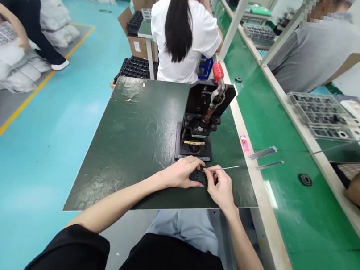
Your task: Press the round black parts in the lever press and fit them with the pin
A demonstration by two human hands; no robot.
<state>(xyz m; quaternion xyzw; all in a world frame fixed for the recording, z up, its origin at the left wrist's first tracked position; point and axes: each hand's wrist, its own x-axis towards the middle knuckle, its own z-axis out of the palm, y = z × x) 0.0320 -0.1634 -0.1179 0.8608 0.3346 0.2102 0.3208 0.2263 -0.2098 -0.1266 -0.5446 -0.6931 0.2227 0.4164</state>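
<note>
A small black plastic part (199, 176) lies on the dark green table mat (131, 145), just in front of a black toggle press (198, 124) with a red handle. My left hand (185, 173) grips this part from the left, thumb and fingers around its edge. A thin metal rod (229, 167) is pinched in my right hand (220, 187), its outer end pointing up and to the right. The rod's inner end is at the black part, though my fingers hide where it meets it. A yellow strip sits across the press's base.
Along the right runs a green conveyor (293, 192) with a black ring-like part (305, 179), bundled thin rods (264, 153) and a pink item (244, 143) on its edge. A co-worker in white (190, 33) sits beyond the press; others are left and right.
</note>
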